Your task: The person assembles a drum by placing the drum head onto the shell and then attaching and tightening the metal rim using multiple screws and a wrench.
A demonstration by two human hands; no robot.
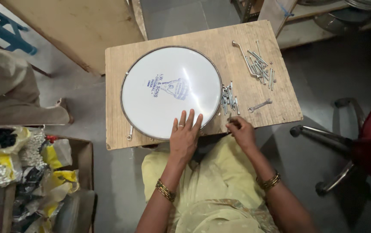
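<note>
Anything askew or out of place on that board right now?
Nothing looks damaged. The drum overhangs the board at its near edge, steadied by the left hand. Bolts lie loose beside it, more farther back, and a spanner lies apart.

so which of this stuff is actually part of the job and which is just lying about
In use:
- left hand flat on the white drum head
- right hand at the drum's rim, beside the small bolts
- long rods and spanner on the wooden board

Lying about:
- bags in a box
- chair
</note>
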